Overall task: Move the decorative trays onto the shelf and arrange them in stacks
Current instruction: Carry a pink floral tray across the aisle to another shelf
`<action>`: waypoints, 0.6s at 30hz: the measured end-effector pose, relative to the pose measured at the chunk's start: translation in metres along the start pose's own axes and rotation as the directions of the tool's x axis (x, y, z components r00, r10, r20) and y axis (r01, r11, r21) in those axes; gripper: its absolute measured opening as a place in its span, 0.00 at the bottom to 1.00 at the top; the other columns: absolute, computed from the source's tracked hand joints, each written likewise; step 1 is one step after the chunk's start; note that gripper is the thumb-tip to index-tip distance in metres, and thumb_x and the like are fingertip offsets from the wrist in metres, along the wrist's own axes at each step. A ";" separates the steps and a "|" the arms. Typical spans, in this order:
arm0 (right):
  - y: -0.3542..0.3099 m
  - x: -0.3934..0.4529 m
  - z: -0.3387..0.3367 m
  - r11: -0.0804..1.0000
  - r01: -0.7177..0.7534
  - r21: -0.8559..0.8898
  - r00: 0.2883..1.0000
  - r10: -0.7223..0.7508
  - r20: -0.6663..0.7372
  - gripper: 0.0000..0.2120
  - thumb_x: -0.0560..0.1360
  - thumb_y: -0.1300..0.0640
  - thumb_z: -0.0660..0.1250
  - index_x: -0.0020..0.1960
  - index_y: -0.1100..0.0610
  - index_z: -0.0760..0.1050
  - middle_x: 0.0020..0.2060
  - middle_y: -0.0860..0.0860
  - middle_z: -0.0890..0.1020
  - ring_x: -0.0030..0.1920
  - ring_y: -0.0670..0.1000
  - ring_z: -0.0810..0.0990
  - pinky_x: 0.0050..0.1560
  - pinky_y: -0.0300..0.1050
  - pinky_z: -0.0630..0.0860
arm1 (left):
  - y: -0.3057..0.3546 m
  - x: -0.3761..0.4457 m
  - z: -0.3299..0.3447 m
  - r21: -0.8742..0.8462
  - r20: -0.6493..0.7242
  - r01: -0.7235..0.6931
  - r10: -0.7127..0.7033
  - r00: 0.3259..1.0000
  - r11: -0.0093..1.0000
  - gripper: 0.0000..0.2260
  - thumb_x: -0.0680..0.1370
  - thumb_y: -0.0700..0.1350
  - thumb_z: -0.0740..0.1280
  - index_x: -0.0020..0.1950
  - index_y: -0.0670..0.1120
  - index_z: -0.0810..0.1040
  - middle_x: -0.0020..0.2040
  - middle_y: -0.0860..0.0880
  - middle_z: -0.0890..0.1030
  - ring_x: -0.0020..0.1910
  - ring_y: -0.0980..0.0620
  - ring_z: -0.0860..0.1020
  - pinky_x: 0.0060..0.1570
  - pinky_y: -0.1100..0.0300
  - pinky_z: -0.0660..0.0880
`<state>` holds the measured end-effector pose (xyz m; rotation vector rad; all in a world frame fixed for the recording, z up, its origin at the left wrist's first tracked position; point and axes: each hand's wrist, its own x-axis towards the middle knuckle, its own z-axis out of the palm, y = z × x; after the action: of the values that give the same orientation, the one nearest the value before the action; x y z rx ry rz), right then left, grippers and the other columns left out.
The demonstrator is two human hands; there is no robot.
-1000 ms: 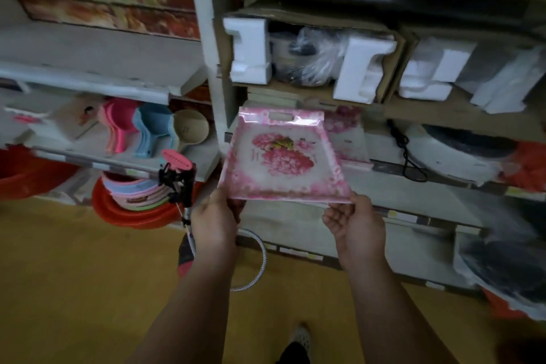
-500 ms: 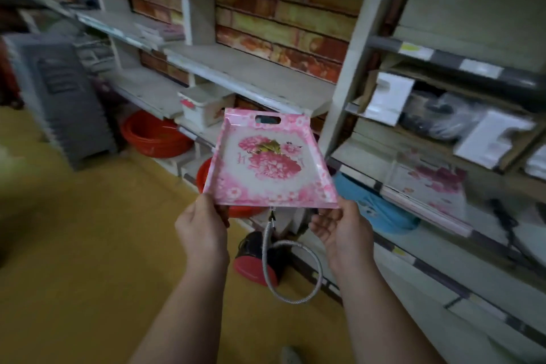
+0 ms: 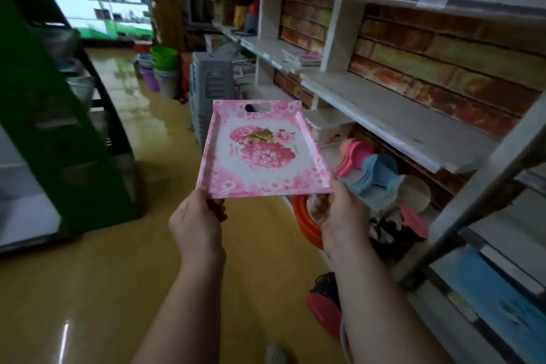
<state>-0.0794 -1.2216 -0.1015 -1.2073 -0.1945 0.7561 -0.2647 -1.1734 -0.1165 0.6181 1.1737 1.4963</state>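
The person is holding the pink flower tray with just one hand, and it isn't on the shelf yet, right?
Not quite. Both hands hold it: the left hand grips the near left corner of the pink flower tray and the right hand grips the near right corner, as the head view shows. The rest is right: the tray is not on the shelf yet.

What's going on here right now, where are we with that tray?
A person is carrying one pink floral tray in an aisle, the left hand and right hand each holding a near corner of it. The tray is level, in the air, not yet on any shelf. The white shelf beside it to the right is bare along the near stretch; further along lies what looks like a small stack of similar trays, too blurred to be sure.
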 end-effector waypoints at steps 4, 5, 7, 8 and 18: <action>0.024 0.035 0.039 1.000 -0.019 -0.008 0.999 0.020 0.043 0.10 0.81 0.57 0.70 0.41 0.57 0.81 0.27 0.51 0.78 0.25 0.46 0.74 0.26 0.40 0.72 | 0.005 0.041 0.009 0.038 -0.097 -0.047 0.050 0.994 0.998 0.13 0.82 0.43 0.66 0.39 0.43 0.83 0.33 0.47 0.80 0.35 0.49 0.76 0.37 0.54 0.72; 0.027 0.047 0.048 1.000 -0.024 -0.005 0.999 0.024 0.048 0.10 0.81 0.57 0.70 0.40 0.57 0.80 0.27 0.50 0.77 0.26 0.47 0.74 0.27 0.41 0.72 | 0.006 0.052 0.016 0.056 -0.112 -0.054 0.060 0.992 0.997 0.13 0.82 0.43 0.66 0.40 0.43 0.84 0.33 0.47 0.81 0.34 0.49 0.76 0.37 0.54 0.71; 0.027 0.073 0.066 0.999 -0.046 -0.008 0.997 0.046 0.055 0.10 0.81 0.58 0.70 0.40 0.57 0.79 0.25 0.50 0.77 0.26 0.47 0.74 0.28 0.42 0.72 | 0.007 0.072 0.034 0.076 -0.143 -0.052 0.063 0.988 0.996 0.12 0.81 0.43 0.67 0.39 0.42 0.84 0.32 0.48 0.81 0.34 0.49 0.75 0.36 0.54 0.70; 0.025 0.086 0.075 0.998 -0.057 -0.008 0.996 0.057 0.062 0.10 0.81 0.58 0.70 0.40 0.58 0.79 0.25 0.49 0.77 0.26 0.47 0.74 0.29 0.42 0.72 | 0.006 0.082 0.045 0.076 -0.155 -0.047 0.058 0.986 0.996 0.12 0.81 0.43 0.67 0.40 0.42 0.84 0.32 0.48 0.81 0.34 0.49 0.75 0.37 0.54 0.70; 0.003 0.229 0.122 0.998 -0.054 -0.023 0.987 0.057 0.152 0.08 0.80 0.58 0.72 0.43 0.60 0.82 0.29 0.51 0.80 0.28 0.48 0.77 0.31 0.44 0.74 | -0.028 0.158 0.144 0.046 -0.170 0.008 0.000 0.985 0.999 0.11 0.83 0.45 0.67 0.51 0.41 0.87 0.34 0.49 0.84 0.35 0.50 0.77 0.38 0.55 0.71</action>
<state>0.0264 -0.9850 -0.1160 -1.1765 -0.2958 0.8987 -0.1732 -0.9783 -0.1203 0.5261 1.3427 1.5457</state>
